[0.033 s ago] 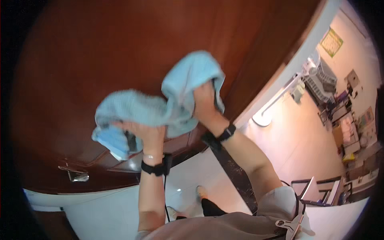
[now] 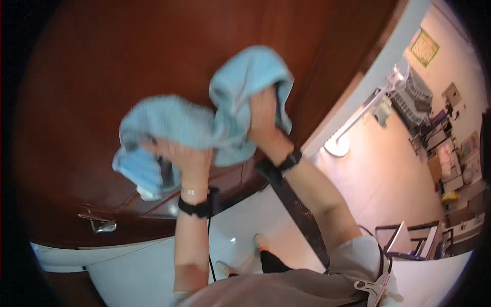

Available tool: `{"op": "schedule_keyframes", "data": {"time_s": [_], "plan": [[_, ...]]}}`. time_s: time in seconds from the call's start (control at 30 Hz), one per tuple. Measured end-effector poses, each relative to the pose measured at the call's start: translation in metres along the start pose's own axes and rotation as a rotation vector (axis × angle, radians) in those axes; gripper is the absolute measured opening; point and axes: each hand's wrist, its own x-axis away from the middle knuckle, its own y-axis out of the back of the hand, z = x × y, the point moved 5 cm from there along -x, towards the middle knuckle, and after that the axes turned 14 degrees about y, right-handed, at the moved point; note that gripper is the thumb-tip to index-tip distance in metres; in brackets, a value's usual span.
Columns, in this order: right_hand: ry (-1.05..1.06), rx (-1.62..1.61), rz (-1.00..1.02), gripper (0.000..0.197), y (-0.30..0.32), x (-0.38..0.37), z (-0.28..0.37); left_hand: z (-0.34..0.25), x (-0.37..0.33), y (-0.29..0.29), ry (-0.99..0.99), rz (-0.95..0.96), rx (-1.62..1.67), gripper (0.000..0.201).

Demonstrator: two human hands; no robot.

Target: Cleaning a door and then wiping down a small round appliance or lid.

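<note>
A light blue cloth (image 2: pixel 163 120) is bunched against the face of a brown wooden door (image 2: pixel 138 56), stretching across both of my hands. My left hand (image 2: pixel 190 158) holds its left part, with a paler striped fold hanging below the fingers. Higher and to the right, my right hand (image 2: pixel 263 112) is tucked under the other end, its fingers mostly covered by cloth. Motion blurs the cloth and the left fingertips. Each wrist has a black strap.
A metal door handle (image 2: pixel 99 223) sticks out at the lower left. The white door frame (image 2: pixel 353 102) runs down the right side. Beyond it stand a white pedestal fan (image 2: pixel 337 147) and a folding rack (image 2: pixel 409 240). A dark threshold strip (image 2: pixel 302 220) crosses the floor near my feet.
Both hands and the cloth have shifted slightly upward along the door. My hands keep their hold on the cloth.
</note>
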Motion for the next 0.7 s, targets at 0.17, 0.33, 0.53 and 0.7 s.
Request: {"op": "schedule_keyframes", "data": {"time_s": [0.17, 0.33, 0.53, 0.7], "plan": [[-0.032, 0.302, -0.405, 0.036, 0.045, -0.072, -0.068, -0.117, -0.092, -0.016, -0.29, 0.037, 0.094, 0.042], [-0.216, -0.258, -0.372, 0.032, 0.042, -0.038, -0.11, -0.132, -0.061, -0.047, -0.422, 0.182, 0.167, 0.043], [-0.544, -0.244, -0.146, 0.046, -0.075, 0.226, -0.045, -0.041, 0.115, -0.089, -0.573, 0.899, -0.065, 0.053], [-1.321, -0.35, -0.271, 0.035, -0.158, 0.404, 0.041, 0.035, 0.232, -0.098, -0.593, 1.246, -0.047, 0.051]]}}
